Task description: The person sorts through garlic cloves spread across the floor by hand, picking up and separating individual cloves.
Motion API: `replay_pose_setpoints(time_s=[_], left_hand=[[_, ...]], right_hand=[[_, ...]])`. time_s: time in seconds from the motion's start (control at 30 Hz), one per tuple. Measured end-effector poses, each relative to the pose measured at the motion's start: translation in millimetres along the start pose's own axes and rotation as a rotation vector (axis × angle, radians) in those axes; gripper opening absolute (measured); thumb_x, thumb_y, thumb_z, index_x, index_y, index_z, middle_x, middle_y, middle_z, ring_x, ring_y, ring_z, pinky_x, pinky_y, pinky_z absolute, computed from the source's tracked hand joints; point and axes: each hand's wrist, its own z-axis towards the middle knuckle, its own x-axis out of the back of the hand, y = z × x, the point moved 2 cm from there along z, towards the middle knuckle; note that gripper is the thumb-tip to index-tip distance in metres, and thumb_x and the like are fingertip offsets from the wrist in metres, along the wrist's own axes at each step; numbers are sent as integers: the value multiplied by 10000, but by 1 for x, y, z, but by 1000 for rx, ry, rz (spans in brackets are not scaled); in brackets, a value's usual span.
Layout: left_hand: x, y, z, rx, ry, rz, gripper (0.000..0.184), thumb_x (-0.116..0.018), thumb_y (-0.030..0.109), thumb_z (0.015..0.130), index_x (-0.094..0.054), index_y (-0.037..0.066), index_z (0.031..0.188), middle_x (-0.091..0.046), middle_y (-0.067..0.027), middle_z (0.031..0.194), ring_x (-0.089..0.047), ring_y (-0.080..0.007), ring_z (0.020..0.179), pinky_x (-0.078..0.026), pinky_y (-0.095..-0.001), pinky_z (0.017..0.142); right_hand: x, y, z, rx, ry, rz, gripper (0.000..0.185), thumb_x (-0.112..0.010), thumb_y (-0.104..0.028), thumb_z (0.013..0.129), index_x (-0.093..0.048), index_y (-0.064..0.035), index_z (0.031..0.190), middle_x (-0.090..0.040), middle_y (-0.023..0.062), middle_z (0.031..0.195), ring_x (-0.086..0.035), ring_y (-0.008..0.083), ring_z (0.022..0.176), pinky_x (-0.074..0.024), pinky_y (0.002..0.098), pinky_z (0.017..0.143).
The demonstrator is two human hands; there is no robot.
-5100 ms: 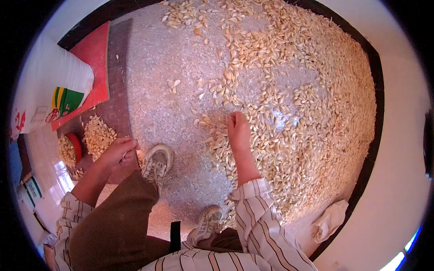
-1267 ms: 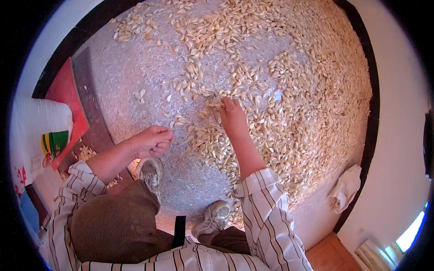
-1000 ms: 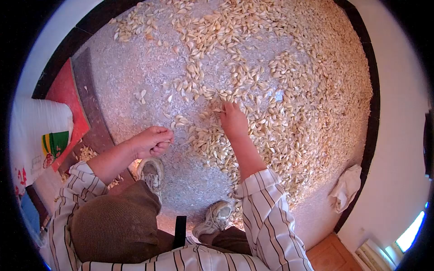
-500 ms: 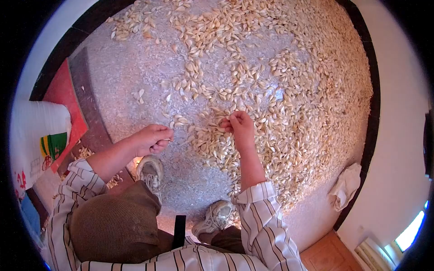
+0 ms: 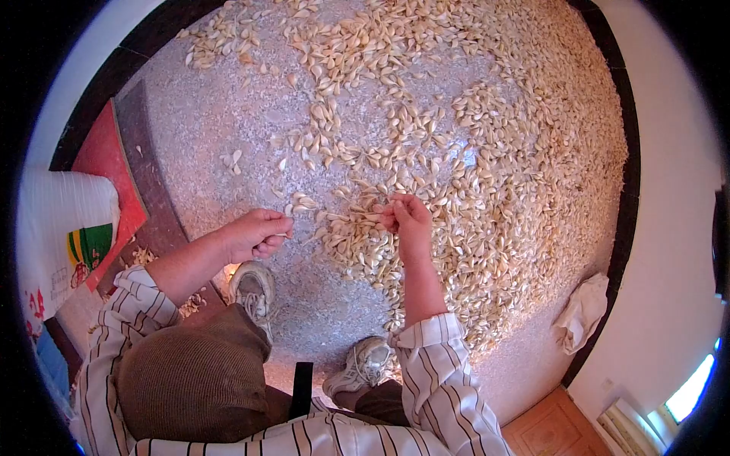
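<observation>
Garlic cloves (image 5: 483, 197), pale and loose, are strewn thickly over the speckled floor (image 5: 228, 129). My left hand (image 5: 261, 234) is closed in a pinch above the floor, near my left shoe. A small pale bit that looks like a garlic clove (image 5: 287, 235) peeks out between its fingertips. To the right, over the near part of the spread, my right hand (image 5: 411, 218) is also closed, thumb against fingers. Whether it has a clove in it is hard to make out against the cloves behind.
My shoes (image 5: 254, 292) stand on the floor below my hands. At the left, a white plastic sack (image 5: 76, 205) rests by a red mat (image 5: 114, 159). A crumpled cloth (image 5: 582, 313) lies by the right wall. A dark skirting band (image 5: 630, 144) edges the floor.
My right hand has shifted slightly toward me and right, still pinched. My left hand has stayed almost in place.
</observation>
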Motion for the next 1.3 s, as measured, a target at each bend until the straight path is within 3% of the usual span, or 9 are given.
replay_pose_setpoints(time_s=[0.27,0.37,0.43,0.47,0.57,0.9,0.97,1.1,1.3], left_hand=[[2,-2,3,11,-16,-5,231,-500,275,863,-483,54,797,-307,57,533,-248,-35,416,-178,-192,362],[4,-3,4,8,-8,0,230,-503,275,861,-485,57,788,-312,55,535,-254,-35,416,-181,-194,360],[3,-4,4,11,4,11,228,-504,273,859,-486,58,784,-315,54,534,-257,-36,414,-183,-194,358],[3,-4,4,12,17,22,226,-506,271,858,-486,60,779,-319,52,533,-261,-37,411,-184,-195,357],[6,-5,7,12,12,-3,225,-508,270,856,-483,59,782,-322,48,524,-269,-40,404,-189,-199,352],[6,-4,9,17,13,26,230,-504,278,858,-476,61,786,-328,43,526,-278,-46,403,-190,-203,353],[5,-2,9,32,26,36,233,-506,281,856,-477,61,784,-329,43,526,-276,-46,402,-191,-202,355],[2,-1,7,21,29,40,233,-503,280,858,-479,62,779,-330,44,526,-273,-45,402,-191,-201,355],[5,-5,10,19,32,40,235,-504,286,857,-485,67,773,-331,47,518,-270,-43,395,-191,-200,350]], right_hand=[[3,6,10,234,120,-205,143,-455,-41,840,-480,-19,979,-539,59,722,-499,94,547,-407,224,483],[-7,-5,4,358,220,-300,137,-484,-12,794,-491,-16,930,-535,101,795,-533,172,624,-438,274,547],[-14,-5,1,699,99,-925,150,-521,-16,746,-507,-14,895,-520,139,871,-532,279,759,-445,345,653],[-17,-2,-3,729,54,-991,165,-547,-81,725,-513,-43,882,-500,134,827,-499,321,790,-414,428,664],[-14,4,-19,715,100,-1273,145,-580,-112,712,-528,-38,826,-505,129,839,-493,307,784,-398,414,677],[11,21,-34,664,49,-1176,89,-577,-119,734,-534,-42,743,-538,124,742,-521,294,709,-409,396,602],[12,15,-27,678,172,-1051,78,-570,-115,748,-539,-47,725,-549,138,753,-535,293,696,-416,391,576],[7,5,-10,709,158,-1005,69,-581,-102,728,-536,-53,742,-545,124,747,-529,300,718,-420,396,607],[4,8,-12,656,165,-1269,119,-585,-54,680,-520,-42,779,-510,116,769,-508,314,761,-419,405,646]])
